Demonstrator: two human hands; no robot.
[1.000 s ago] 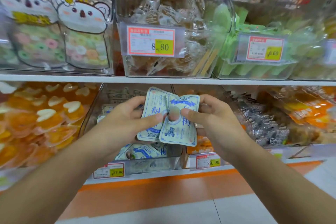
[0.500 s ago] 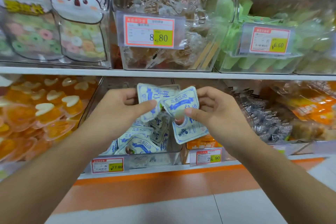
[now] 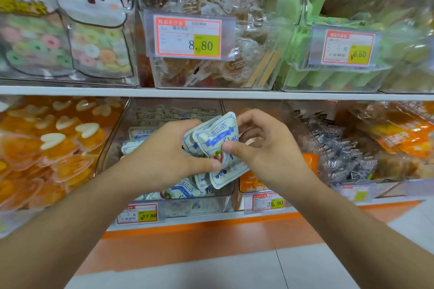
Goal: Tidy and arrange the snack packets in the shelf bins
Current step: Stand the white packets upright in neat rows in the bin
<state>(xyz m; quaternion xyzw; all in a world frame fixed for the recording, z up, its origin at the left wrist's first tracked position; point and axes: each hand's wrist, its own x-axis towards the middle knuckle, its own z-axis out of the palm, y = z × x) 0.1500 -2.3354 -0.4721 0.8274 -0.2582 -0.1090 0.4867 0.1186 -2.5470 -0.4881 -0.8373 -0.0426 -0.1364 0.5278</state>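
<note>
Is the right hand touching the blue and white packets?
Touching. The head view shows the right hand pinching the blue and white packets with its thumb.

The left hand is covering most of the rear blue-and-white packet, and its fingertips are hiding behind it. The koala-print bags are running off the frame's top and left edges, and the small print on the price tag is blurring beyond reading.

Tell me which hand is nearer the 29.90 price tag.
Right. The right hand is just above the 29.90 price tag; the left hand is farther off to its left.
</note>
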